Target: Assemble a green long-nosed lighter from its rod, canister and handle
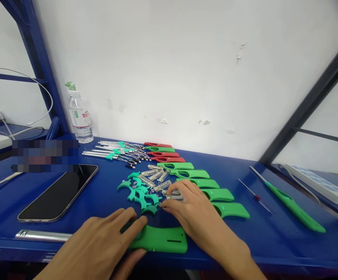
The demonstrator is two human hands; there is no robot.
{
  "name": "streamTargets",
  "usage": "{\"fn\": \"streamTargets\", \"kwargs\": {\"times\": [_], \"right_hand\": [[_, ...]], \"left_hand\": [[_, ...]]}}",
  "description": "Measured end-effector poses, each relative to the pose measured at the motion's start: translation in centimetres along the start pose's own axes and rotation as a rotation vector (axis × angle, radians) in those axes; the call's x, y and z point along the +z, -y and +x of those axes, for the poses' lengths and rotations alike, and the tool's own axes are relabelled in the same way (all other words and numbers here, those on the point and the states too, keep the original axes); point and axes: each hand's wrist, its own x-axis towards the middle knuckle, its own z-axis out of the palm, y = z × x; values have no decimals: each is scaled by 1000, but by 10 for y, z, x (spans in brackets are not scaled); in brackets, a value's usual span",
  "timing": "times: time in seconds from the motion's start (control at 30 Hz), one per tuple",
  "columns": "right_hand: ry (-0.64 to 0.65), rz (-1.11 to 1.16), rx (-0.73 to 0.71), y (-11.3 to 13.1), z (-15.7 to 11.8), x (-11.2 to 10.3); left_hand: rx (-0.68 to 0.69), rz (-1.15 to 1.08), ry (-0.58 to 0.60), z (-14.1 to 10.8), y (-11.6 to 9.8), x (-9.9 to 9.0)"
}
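Observation:
My left hand point(107, 235) is closed around the tube end of a long-necked lighter with a green handle point(163, 239). Its silver tube point(43, 235) sticks out to the left beneath that hand. My right hand point(194, 210) has thumb and index finger closed round a clear lighter fuel tank point(175, 197), partly hidden by the fingers. Several more clear tanks point(163, 175) lie loose just beyond it. Left of them is a pile of green plastic triggers point(141, 190). Green handle shells point(230, 210) lie in a row beyond my right hand.
Red shells point(167, 159) and silver lighter tubes with wires point(104, 153) lie farther back. A phone point(59, 194) and water bottle point(80, 118) are at left. At right lie a screwdriver point(256, 197) and a whole green lighter point(291, 204). The wall closes off the back.

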Motion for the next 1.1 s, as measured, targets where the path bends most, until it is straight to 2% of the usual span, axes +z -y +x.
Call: {"fn": "streamTargets", "kwargs": {"times": [0.3,0.87,1.1], "right_hand": [[45,-99,-27,0,6,3],[54,-103,-17,3,6,4],[99,-83,-33,2,5,6]], "left_hand": [[-22,18,17,-6,0,-2],[-47,28,81,-8,4,0],[-18,21,41,0,3,-5]]}}
